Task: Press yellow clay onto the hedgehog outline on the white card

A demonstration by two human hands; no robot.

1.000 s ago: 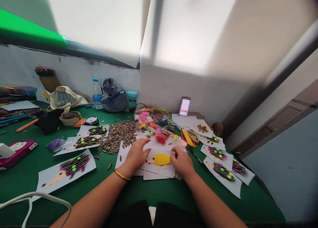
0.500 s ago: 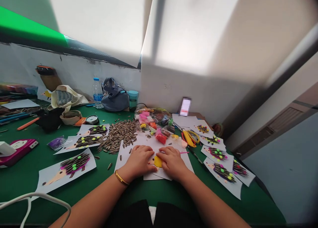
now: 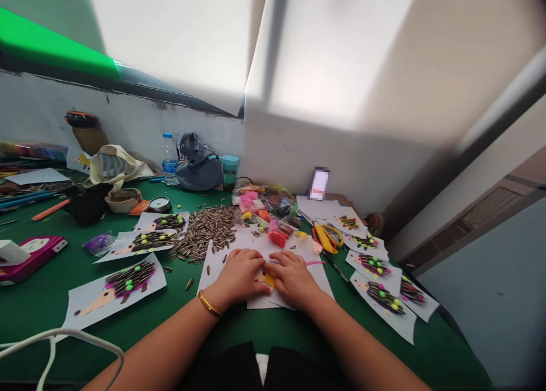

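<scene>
A yellow clay shape [image 3: 269,279] with a peach clay piece beside it lies on a small white sheet [image 3: 260,303] at the front middle. My left hand [image 3: 243,273] rests at its left edge, fingers stretched and lying over the paper, thumb toward the peach piece. From the right, my right hand [image 3: 294,274] lies flat with its fingers over most of the yellow clay, touching it. Neither hand has anything gripped. The fingertips hide much of the clay. Around them a larger white sheet [image 3: 213,269] holds a few loose sunflower seeds.
A heap of sunflower seeds [image 3: 209,229] lies left of the sheet. Bags of coloured clay [image 3: 277,234] and yellow scissors [image 3: 326,238] are behind. Seed-covered hedgehog pictures [image 3: 128,283] lie left, more hedgehog pictures [image 3: 381,297] right. A pink power strip [image 3: 40,252] sits far left.
My right hand's fingers have shifted left over the yellow clay, covering more of it. My left hand stays about where it was.
</scene>
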